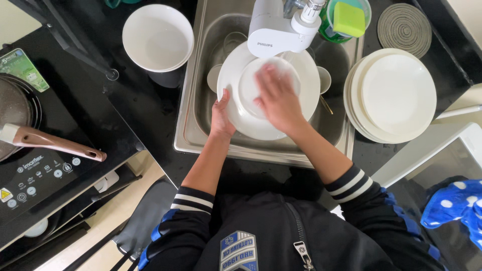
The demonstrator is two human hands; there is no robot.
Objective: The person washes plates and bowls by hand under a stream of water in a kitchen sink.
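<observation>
A: How will the plate [236,90] handle, do we think?

B: We'd judge it stiff and fairly heavy, ceramic by the look of it, so it would chip or crack against the steel sink [187,120]. Under the faucet [273,35] it is likely wet, which would make it slippery.

A: Where do we take hold?

B: By the rim, as our left hand [221,116] does now: thumb over the near-left edge, fingers curled beneath, pinching the plate. A hold on the edge with support underneath seems safest to us.

A: And the right hand [277,99]?

B: Spread flat, palm down, pressed on a smaller dish [251,80] lying on the plate. It is blurred, so we cannot tell whether it holds a cloth or sponge.

A: How does the plate look?

B: Round, plain white, glossy, with a broad rim. We hold it over the sink basin, just below the faucet, roughly level. Other white pieces peek out from under it.

A: Around us?

B: A stack of plates [396,95] on the black counter [145,105] to the right, and bowls [157,37] to the left. A green sponge [349,19] sits behind the sink.
</observation>
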